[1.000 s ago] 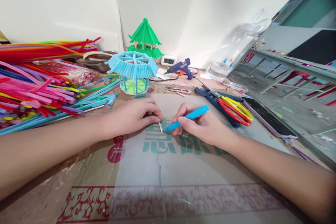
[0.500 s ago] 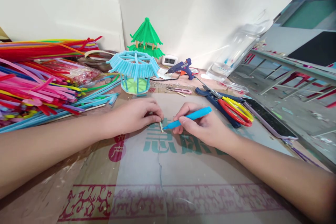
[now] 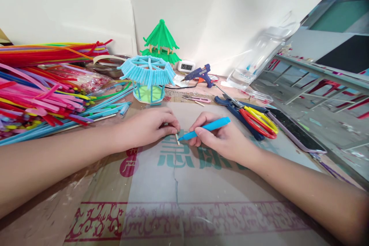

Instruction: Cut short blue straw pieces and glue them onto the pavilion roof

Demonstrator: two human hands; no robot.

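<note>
My left hand rests on the cardboard sheet, fingers pinched on a small pale stick that pokes out below the fingertips. My right hand grips a light-blue craft knife like a pen, its tip touching the stick's lower end. Both forearms lie on the cardboard.
A blue straw pavilion model stands behind my hands, a green one further back. A heap of coloured straws fills the left. A glue gun, red-and-yellow scissors, blue pliers, a phone and a small clock lie right and behind.
The knife tip has crept slightly left and up against the stick. My left hand has stayed put, still pinching the stick.
</note>
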